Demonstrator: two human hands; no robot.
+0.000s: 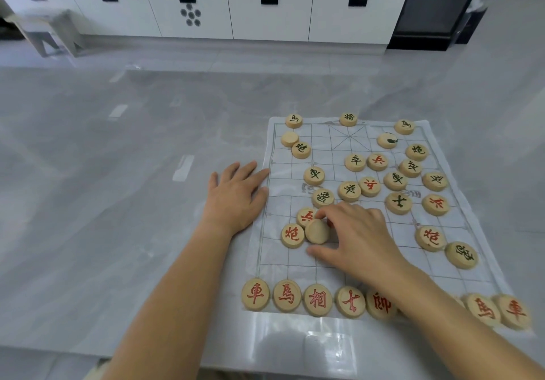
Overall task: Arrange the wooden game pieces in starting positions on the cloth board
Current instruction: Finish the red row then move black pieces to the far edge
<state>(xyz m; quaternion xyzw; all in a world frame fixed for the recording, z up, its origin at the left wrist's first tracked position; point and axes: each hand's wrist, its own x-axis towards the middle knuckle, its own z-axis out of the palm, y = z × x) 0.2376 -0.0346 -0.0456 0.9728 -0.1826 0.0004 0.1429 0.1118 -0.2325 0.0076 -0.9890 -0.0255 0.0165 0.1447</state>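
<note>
A white cloth board (448,261) with a printed grid lies on a grey table. Round wooden pieces with red or dark characters are scattered over it. A row of red pieces (317,300) lines the near edge, partly hidden by my right forearm. My right hand (358,238) pinches a tilted, blank-faced wooden piece (316,231) between thumb and fingers, next to a red cannon piece (292,235) and a red soldier piece (305,216). My left hand (234,196) lies flat and empty, fingers spread, on the table at the board's left edge.
Dark-lettered pieces (348,119) sit along the far edge of the board and in its middle. The grey table (118,202) extends left of the board. White cabinets (265,17) and a stool (50,31) stand beyond.
</note>
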